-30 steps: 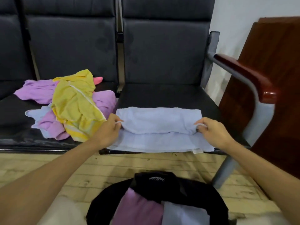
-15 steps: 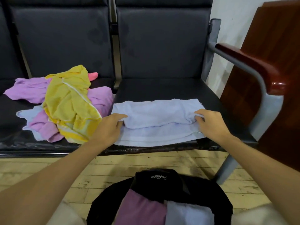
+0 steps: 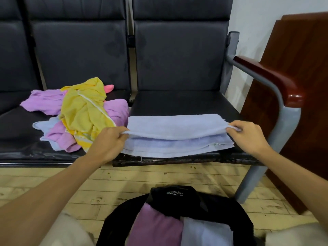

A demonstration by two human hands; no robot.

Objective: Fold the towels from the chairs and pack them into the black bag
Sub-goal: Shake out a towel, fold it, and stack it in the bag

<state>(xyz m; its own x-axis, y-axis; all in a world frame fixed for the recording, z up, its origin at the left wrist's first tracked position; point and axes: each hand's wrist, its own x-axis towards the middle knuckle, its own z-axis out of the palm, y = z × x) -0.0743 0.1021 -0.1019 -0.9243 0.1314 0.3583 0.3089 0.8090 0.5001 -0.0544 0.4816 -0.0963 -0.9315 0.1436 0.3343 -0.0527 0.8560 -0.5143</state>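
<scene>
A pale blue towel (image 3: 175, 126) lies folded in layers along the front of the right chair seat (image 3: 181, 103). My left hand (image 3: 108, 141) pinches its left end and my right hand (image 3: 248, 135) pinches its right end, holding the top fold lifted a little above the layers below. On the left seat sits a loose heap: a yellow towel (image 3: 85, 110) over purple towels (image 3: 44, 102), with a bit of light blue and pink. The open black bag (image 3: 177, 197) stands on the floor by my knees, holding a folded purple towel (image 3: 156, 226) and a folded pale blue one (image 3: 205, 231).
A metal chair arm with a red-brown wooden rest (image 3: 266, 77) rises at the right of the seat. Beyond it stands a dark wooden panel (image 3: 301, 86) against a white wall. The floor (image 3: 53, 189) is worn light wood planks.
Both hands have drawn the towel's far edge toward the seat's front, laying another fold over the lower layers. The towel is now a narrower strip.
</scene>
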